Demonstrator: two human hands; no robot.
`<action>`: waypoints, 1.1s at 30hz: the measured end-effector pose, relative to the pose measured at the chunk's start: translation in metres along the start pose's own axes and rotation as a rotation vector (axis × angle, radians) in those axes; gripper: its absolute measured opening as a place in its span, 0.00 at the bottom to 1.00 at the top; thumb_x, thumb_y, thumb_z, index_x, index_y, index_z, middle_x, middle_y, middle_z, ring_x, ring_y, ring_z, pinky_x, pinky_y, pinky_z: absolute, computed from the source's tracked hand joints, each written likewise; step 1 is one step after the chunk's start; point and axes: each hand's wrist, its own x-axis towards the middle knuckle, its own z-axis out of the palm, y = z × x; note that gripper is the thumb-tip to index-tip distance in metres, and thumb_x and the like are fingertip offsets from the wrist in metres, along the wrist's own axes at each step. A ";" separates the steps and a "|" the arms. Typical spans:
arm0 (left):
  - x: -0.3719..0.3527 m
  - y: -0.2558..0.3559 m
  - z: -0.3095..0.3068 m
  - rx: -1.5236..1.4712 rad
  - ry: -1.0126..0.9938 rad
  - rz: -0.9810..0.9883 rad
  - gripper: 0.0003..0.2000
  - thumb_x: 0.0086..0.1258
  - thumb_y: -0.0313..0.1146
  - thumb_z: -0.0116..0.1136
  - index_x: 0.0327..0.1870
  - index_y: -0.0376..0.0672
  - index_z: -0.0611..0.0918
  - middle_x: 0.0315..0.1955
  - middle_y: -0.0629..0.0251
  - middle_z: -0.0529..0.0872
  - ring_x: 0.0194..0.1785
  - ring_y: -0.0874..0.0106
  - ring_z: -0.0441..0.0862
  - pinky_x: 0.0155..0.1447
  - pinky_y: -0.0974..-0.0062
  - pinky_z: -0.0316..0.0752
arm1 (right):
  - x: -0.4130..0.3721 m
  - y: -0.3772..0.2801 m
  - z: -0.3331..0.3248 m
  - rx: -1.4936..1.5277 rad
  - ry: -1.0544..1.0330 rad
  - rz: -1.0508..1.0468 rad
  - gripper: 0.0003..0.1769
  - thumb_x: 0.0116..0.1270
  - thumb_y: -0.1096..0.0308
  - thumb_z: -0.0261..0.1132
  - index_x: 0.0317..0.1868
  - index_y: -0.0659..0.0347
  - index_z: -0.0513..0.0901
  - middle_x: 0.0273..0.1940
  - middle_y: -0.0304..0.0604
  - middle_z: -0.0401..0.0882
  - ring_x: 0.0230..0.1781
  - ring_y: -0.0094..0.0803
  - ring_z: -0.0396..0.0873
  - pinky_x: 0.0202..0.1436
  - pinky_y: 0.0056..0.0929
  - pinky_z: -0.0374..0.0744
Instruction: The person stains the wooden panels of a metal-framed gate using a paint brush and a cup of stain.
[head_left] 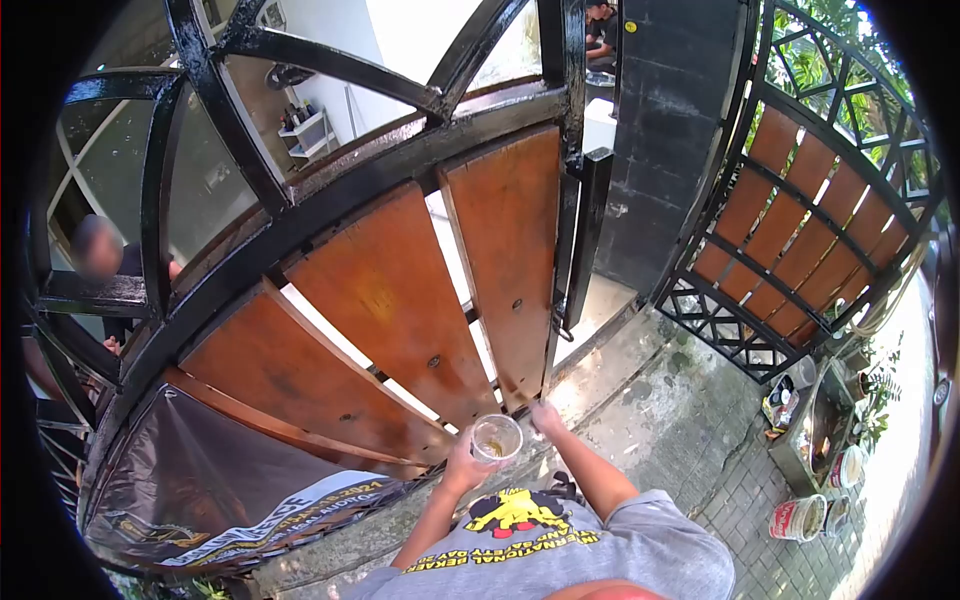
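My left hand is wrapped round a clear plastic cup with a little amber liquid at its bottom. Close by, my right hand is closed at the lower end of a brown wooden plank. A blurred tan shape, apparently a paintbrush, reaches from its fingers to the wood; its details are smeared. The plank belongs to a black metal gate with several glossy brown planks and narrow gaps between them.
A dark printed banner hangs at the gate's lower left. Behind the bars is a person; another person is farther back. A second gate panel stands at right, near paint buckets and a concrete planter.
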 end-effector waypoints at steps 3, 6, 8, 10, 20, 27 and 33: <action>-0.003 0.003 -0.003 -0.013 0.007 0.000 0.39 0.49 0.42 0.87 0.62 0.39 0.79 0.53 0.56 0.89 0.57 0.63 0.87 0.64 0.64 0.79 | -0.036 -0.054 -0.012 0.195 -0.027 -0.130 0.28 0.81 0.51 0.56 0.27 0.66 0.81 0.19 0.45 0.78 0.17 0.34 0.78 0.22 0.33 0.75; 0.000 0.004 -0.005 -0.016 0.044 -0.005 0.40 0.49 0.41 0.87 0.64 0.37 0.78 0.54 0.55 0.89 0.58 0.63 0.87 0.65 0.64 0.80 | -0.054 -0.038 -0.028 0.340 -0.117 -0.153 0.28 0.80 0.51 0.57 0.26 0.63 0.81 0.17 0.44 0.77 0.16 0.32 0.77 0.21 0.31 0.73; 0.000 -0.012 -0.005 -0.019 0.053 -0.004 0.42 0.50 0.41 0.87 0.66 0.37 0.77 0.55 0.54 0.89 0.59 0.63 0.87 0.66 0.64 0.79 | -0.050 0.004 -0.037 0.304 -0.135 -0.086 0.28 0.80 0.51 0.57 0.26 0.63 0.81 0.17 0.44 0.78 0.16 0.31 0.78 0.21 0.30 0.73; 0.002 0.001 -0.009 0.014 0.055 -0.036 0.42 0.50 0.41 0.87 0.67 0.37 0.77 0.56 0.54 0.89 0.59 0.64 0.87 0.66 0.64 0.79 | -0.049 0.036 -0.040 0.167 -0.102 0.066 0.28 0.80 0.50 0.57 0.27 0.65 0.83 0.17 0.46 0.79 0.16 0.32 0.78 0.21 0.31 0.74; 0.008 0.017 -0.019 0.068 0.067 -0.097 0.39 0.48 0.34 0.86 0.64 0.38 0.79 0.56 0.54 0.88 0.60 0.61 0.86 0.67 0.64 0.79 | 0.003 0.017 0.028 0.179 0.176 -0.090 0.26 0.79 0.53 0.56 0.29 0.66 0.83 0.24 0.53 0.83 0.25 0.44 0.83 0.36 0.43 0.80; 0.012 0.009 -0.016 0.168 0.111 -0.025 0.37 0.48 0.33 0.87 0.62 0.37 0.79 0.54 0.58 0.87 0.57 0.66 0.84 0.64 0.67 0.78 | -0.054 0.005 -0.029 0.316 0.045 0.087 0.28 0.79 0.51 0.57 0.26 0.66 0.83 0.19 0.47 0.83 0.16 0.30 0.79 0.22 0.32 0.76; 0.000 0.021 -0.021 0.148 0.063 -0.123 0.39 0.49 0.32 0.87 0.64 0.36 0.78 0.57 0.59 0.85 0.59 0.68 0.83 0.65 0.68 0.77 | -0.007 0.054 -0.005 0.111 0.033 0.364 0.30 0.79 0.49 0.56 0.33 0.69 0.85 0.22 0.51 0.86 0.19 0.37 0.84 0.25 0.35 0.80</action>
